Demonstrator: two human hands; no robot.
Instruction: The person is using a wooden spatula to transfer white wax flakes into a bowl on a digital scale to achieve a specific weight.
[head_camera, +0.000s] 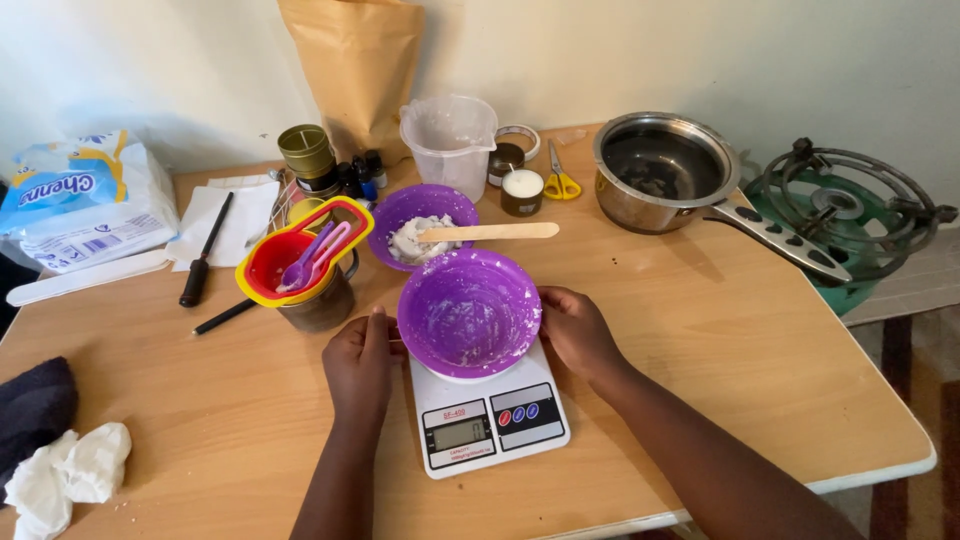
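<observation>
A purple plastic bowl (468, 312), smeared inside with white residue, sits on a small white digital kitchen scale (487, 415). My left hand (362, 360) touches the bowl's left rim with fingers curled. On the opposite rim rests my right hand (576, 330). Behind it a second purple bowl (421, 222) holds white flaky lumps, with a flat wooden stick (488, 232) lying across it.
Nested red and yellow measuring cups with spoons (301, 258) sit on a tin at left. A clear jug (450, 140), small jars, yellow scissors (560, 182), a steel saucepan (662, 170) and a gas burner (838, 208) line the back. Tissue pack, black pen, cloths lie left.
</observation>
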